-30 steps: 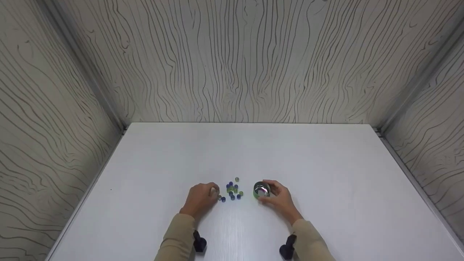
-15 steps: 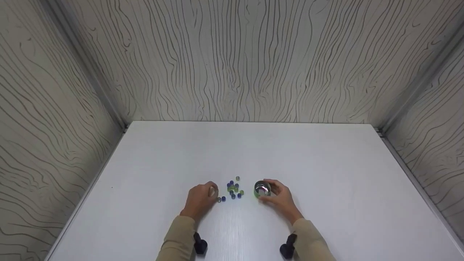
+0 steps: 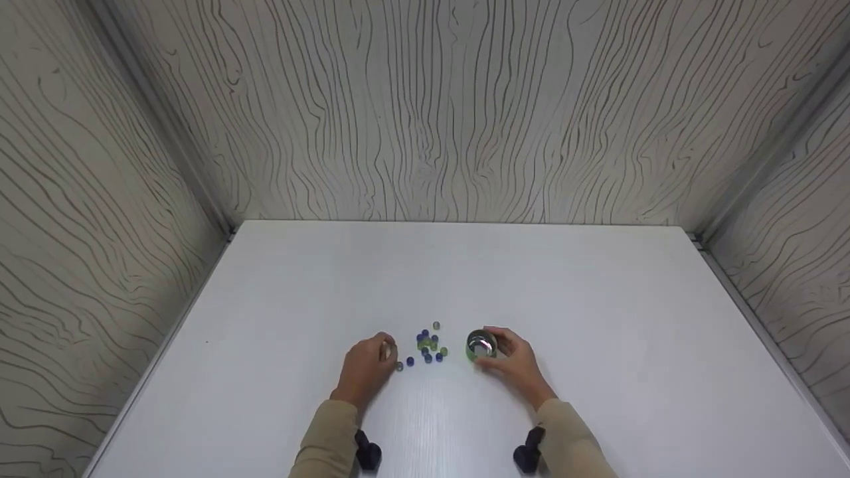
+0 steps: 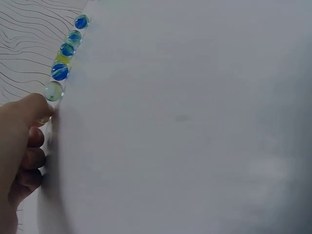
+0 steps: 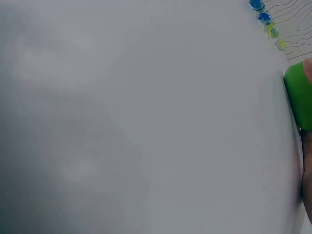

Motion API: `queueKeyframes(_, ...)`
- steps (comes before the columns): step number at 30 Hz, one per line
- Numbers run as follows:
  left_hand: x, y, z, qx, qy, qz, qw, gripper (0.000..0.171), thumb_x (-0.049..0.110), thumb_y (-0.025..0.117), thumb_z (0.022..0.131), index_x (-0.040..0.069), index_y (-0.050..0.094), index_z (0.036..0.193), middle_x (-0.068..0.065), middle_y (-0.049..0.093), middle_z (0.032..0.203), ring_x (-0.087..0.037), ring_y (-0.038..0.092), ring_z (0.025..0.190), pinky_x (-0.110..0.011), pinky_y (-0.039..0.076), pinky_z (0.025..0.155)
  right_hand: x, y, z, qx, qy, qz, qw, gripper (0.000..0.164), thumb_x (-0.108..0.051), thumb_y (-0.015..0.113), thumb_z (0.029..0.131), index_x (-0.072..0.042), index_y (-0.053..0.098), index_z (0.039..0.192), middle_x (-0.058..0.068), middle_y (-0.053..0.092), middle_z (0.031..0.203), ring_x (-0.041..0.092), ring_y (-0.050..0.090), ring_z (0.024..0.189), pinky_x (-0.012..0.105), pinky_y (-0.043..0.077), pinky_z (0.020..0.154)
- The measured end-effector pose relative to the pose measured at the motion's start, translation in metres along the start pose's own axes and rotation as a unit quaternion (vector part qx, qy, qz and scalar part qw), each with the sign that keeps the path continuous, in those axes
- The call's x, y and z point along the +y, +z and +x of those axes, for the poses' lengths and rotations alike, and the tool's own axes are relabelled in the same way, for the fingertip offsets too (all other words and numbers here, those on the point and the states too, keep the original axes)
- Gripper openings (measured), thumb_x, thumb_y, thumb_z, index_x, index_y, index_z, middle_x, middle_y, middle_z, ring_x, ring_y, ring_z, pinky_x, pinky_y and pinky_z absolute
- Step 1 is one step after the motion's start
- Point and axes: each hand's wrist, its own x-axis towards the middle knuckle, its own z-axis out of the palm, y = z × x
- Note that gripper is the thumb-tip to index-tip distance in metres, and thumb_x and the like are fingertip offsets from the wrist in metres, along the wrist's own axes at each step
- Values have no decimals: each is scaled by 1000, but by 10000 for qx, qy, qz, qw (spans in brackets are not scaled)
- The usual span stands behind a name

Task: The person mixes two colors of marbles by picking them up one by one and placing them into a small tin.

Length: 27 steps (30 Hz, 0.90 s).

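Observation:
In the head view my left hand (image 3: 364, 368) rests low on the table, left of a loose group of blue and yellow-green glass marbles (image 3: 425, 345). Its fingers are curled. A yellowish marble (image 4: 43, 120) peeks out between thumb and fingers in the left wrist view, mostly hidden by them. Just beyond the thumb lies a pale clear marble (image 4: 53, 91). On the other side of the group, my right hand (image 3: 516, 364) grips a small round cup (image 3: 481, 344) by its side. The cup has a shiny metal inside and a green outer wall (image 5: 298, 95).
The white table (image 3: 564, 279) runs back to a wood-patterned wall (image 3: 425, 113), with matching side panels. One yellow-green marble (image 3: 436, 325) lies apart behind the others. A black wrist camera (image 3: 368, 455) sits by the left sleeve, another wrist camera (image 3: 526, 458) by the right.
My left hand has shifted slightly left, away from the group. The pale marble beside it has moved a little left, away from the nearest blue one. My right hand stays on the cup.

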Motion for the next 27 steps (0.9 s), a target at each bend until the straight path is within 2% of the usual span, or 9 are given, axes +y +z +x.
queueKeyframes(4,1,1,0,88,25,-1,10000,12,21,63,88,14,68,96,1,70,80,-5,53,67,-27,51,68,-2,0,-1,28,41,-3,10000,59,-11,81,73,-4,57,126,15,59,134,32,50,134,40,37,112)
queueKeyframes(17,1,0,2,45,36,6,10000,11,19,63,88,12,68,95,0,70,78,-5,52,65,-27,50,66,1,0,0,79,155,-68,9998,59,-14,83,72,-8,59,126,13,60,134,31,50,134,42,35,113)
queueKeyframes(27,5,-2,1,73,-126,-66,9999,11,22,62,90,16,68,97,0,71,83,-8,59,72,-30,53,72,1,0,1,-44,35,169,9998,60,-8,81,73,-1,56,127,17,58,134,34,52,131,42,34,114)
